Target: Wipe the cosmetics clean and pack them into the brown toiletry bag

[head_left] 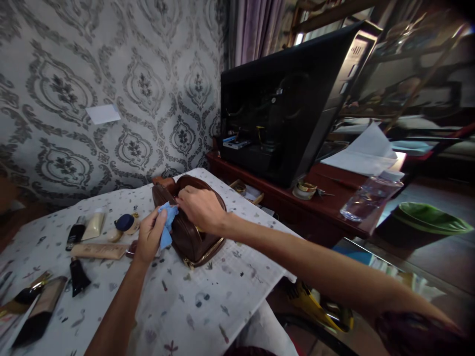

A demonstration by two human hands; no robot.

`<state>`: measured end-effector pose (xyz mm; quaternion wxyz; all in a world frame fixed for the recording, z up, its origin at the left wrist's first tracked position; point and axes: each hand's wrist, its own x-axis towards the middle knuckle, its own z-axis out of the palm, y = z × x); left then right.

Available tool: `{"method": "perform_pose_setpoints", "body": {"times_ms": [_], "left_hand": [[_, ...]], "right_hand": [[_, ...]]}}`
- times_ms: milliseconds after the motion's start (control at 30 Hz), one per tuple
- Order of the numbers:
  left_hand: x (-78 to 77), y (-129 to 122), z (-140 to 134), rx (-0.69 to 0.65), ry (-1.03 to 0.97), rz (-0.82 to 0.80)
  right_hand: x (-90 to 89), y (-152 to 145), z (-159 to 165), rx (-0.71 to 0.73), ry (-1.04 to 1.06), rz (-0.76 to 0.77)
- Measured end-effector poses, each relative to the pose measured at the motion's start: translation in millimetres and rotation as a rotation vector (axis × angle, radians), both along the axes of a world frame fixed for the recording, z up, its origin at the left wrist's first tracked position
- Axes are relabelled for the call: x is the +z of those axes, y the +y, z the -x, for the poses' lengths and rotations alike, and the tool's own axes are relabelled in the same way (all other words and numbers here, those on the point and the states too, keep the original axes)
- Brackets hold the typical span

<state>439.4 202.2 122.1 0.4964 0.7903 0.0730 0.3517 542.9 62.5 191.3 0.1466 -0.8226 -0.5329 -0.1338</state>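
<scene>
A brown leather zip bag stands unzipped on the patterned white cloth, its gold zipper pull at the front corner. Between the thumb and fingers of my left hand is a crumpled blue cloth, held against the bag's left side. My right hand reaches over the bag's opening with fingers curled. Its fingertips are hidden, so what they grip does not show. Left of my left hand lie a beige tube, a jar with a dark blue lid and a small black tube.
More cosmetics, among them a foundation bottle, lie at the table's left. A black computer case stands on the red-brown desk to the right, with a clear bottle. Beyond is a bin with a green liner.
</scene>
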Motion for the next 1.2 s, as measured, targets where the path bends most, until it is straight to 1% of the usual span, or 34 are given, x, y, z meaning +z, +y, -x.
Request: {"method": "perform_pose_setpoints", "body": {"times_ms": [33, 100, 167, 233, 300, 333, 400, 467, 533, 600, 633, 700, 767, 833, 967, 1067, 1200], "left_hand": [[0.5, 0, 0, 0.0, -0.004, 0.0], [2.5, -2, 0, -0.012, -0.013, 0.012], [4.8, -6, 2, -0.019, -0.005, 0.041], [6.3, -10, 6, 0.002, 0.03, 0.083], [6.2, -11, 13, 0.042, 0.059, 0.128], [5.5, -11, 17, 0.066, 0.067, 0.148], [2.6, -8, 27, 0.14, 0.059, 0.164], [-2.7, -1, 38, 0.252, 0.045, 0.118], [-11.2, 8, 49, 0.383, 0.038, 0.004], [-23.3, 20, 60, 0.487, 0.056, -0.106], [-30.2, 26, 64, 0.526, 0.067, -0.136], [-44.3, 37, 73, 0.585, 0.08, -0.133], [-56.2, 46, 79, 0.616, 0.082, -0.084], [-64.0, 52, 82, 0.628, 0.089, -0.045], [-69.2, 60, 85, 0.64, 0.14, -0.071], [-71.0, 65, 86, 0.657, 0.162, -0.093], [-75.8, 70, 89, 0.712, 0.164, -0.049]], "right_hand": [[-6.7, -8, 9, 0.081, -0.017, -0.09], [-27.2, -20, 27, 0.314, -0.069, -0.219], [-53.9, -25, 41, 0.527, -0.126, -0.302], [-80.5, -22, 51, 0.641, -0.135, -0.325], [-101.0, -14, 57, 0.658, -0.088, -0.281], [-108.2, -9, 59, 0.65, -0.05, -0.248], [-117.0, 2, 63, 0.629, 0.048, -0.19], [-121.5, 16, 67, 0.617, 0.164, -0.158], [-126.0, 30, 73, 0.627, 0.296, -0.146], [-133.0, 45, 79, 0.636, 0.434, -0.161], [-137.4, 51, 82, 0.629, 0.508, -0.179], [-146.6, 61, 86, 0.592, 0.647, -0.228], [-153.9, 66, 86, 0.565, 0.752, -0.272], [-157.6, 66, 83, 0.574, 0.817, -0.308], [-156.2, 59, 75, 0.593, 0.926, -0.369], [-155.5, 57, 75, 0.609, 0.929, -0.37], [-159.2, 58, 79, 0.608, 0.873, -0.332]]}}
